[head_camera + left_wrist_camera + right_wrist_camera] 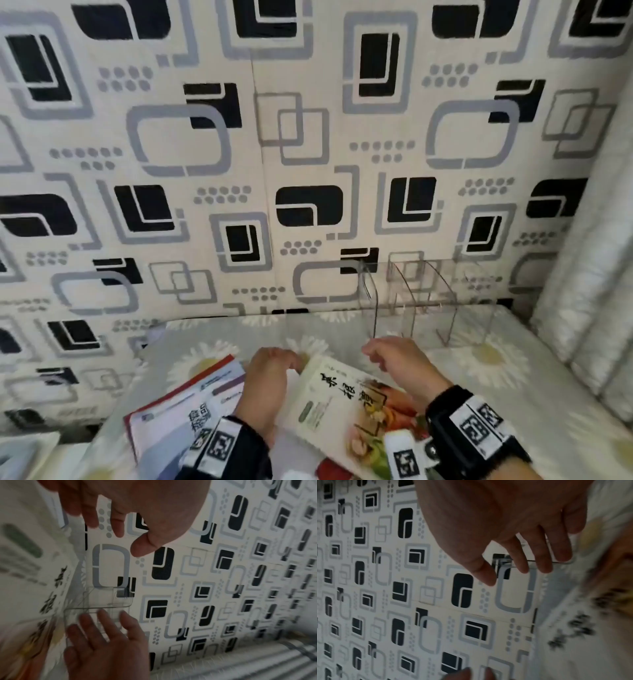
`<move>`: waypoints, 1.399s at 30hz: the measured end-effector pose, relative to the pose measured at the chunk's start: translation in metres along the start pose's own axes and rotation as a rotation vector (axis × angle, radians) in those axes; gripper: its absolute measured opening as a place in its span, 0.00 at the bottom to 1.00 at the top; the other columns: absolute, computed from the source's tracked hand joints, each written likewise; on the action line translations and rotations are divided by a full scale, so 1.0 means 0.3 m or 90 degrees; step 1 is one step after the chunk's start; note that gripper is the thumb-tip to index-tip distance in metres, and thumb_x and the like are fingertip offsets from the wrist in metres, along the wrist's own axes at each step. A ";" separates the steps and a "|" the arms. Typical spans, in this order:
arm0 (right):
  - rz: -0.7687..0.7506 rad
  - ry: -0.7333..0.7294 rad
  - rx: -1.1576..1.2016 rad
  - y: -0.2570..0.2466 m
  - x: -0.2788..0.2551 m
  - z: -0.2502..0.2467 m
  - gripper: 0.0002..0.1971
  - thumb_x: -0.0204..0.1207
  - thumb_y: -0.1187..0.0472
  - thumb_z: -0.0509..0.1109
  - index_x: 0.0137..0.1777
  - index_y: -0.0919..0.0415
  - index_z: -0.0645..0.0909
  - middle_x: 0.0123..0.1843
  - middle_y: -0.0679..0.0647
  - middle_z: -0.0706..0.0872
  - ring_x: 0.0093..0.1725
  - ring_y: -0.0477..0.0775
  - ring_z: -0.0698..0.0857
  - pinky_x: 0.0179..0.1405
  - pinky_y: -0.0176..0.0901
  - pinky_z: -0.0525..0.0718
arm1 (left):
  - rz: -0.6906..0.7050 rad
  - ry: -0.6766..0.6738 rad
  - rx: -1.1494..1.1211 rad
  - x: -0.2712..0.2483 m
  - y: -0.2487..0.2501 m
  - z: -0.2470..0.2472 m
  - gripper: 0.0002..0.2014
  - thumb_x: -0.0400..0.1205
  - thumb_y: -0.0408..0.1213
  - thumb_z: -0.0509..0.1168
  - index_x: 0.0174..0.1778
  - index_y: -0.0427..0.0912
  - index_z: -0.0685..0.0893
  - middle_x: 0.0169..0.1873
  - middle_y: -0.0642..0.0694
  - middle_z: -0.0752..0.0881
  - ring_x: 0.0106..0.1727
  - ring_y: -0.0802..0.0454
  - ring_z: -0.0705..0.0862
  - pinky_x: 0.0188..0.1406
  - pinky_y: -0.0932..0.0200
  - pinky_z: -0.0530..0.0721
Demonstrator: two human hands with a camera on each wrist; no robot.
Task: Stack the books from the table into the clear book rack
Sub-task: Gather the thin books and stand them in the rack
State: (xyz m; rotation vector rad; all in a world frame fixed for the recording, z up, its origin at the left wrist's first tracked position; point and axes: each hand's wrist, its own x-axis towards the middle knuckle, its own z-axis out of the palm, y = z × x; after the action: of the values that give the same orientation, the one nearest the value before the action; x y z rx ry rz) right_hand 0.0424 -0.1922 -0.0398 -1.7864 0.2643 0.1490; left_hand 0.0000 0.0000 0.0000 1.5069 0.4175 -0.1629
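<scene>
A cream cookbook with black brush lettering and a food photo lies tilted on the table between my hands. My left hand hovers at its far left corner, fingers loosely bent and holding nothing. The left wrist view shows that hand open beside the blurred cookbook. My right hand hangs open above the cookbook's far right side, just in front of the clear book rack. In the right wrist view its fingers are straight and spread. A white, purple and red book lies to the left.
The table has a grey daisy-print cloth. The rack stands at its back right against a patterned wall. A padded white surface closes the right side. A red cover peeks from under the cookbook.
</scene>
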 end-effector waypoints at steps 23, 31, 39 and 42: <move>0.066 -0.012 -0.298 0.077 -0.068 0.086 0.10 0.77 0.55 0.73 0.50 0.63 0.84 0.37 0.53 0.85 0.28 0.50 0.81 0.15 0.30 0.73 | 0.014 0.047 -0.097 -0.142 -0.085 -0.020 0.08 0.70 0.37 0.63 0.38 0.37 0.84 0.48 0.32 0.85 0.44 0.37 0.84 0.51 0.41 0.87; 0.098 -0.038 -0.185 0.115 -0.020 0.095 0.26 0.69 0.56 0.74 0.67 0.66 0.83 0.61 0.63 0.88 0.46 0.57 0.86 0.49 0.50 0.90 | -0.153 -0.073 -0.311 -0.209 -0.158 0.037 0.22 0.64 0.30 0.63 0.55 0.33 0.79 0.52 0.34 0.85 0.48 0.36 0.85 0.57 0.43 0.81; 0.112 0.002 -0.193 0.089 -0.051 0.088 0.12 0.74 0.58 0.73 0.52 0.66 0.86 0.39 0.59 0.85 0.27 0.56 0.81 0.16 0.32 0.76 | -0.180 -0.152 -0.311 -0.214 -0.120 0.038 0.09 0.78 0.32 0.54 0.45 0.32 0.77 0.40 0.33 0.85 0.42 0.39 0.81 0.48 0.50 0.77; 0.101 0.013 -0.136 0.094 -0.045 0.077 0.17 0.70 0.59 0.75 0.57 0.67 0.86 0.41 0.59 0.86 0.29 0.56 0.82 0.21 0.35 0.79 | -0.171 -0.150 -0.243 -0.196 -0.112 0.044 0.09 0.80 0.31 0.54 0.43 0.29 0.76 0.33 0.32 0.88 0.42 0.38 0.82 0.56 0.46 0.78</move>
State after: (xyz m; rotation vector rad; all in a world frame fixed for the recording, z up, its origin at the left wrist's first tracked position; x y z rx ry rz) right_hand 0.0231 -0.1743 -0.0684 -1.9783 0.4180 0.2803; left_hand -0.0638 -0.0243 -0.0098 1.0386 0.4322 -0.4425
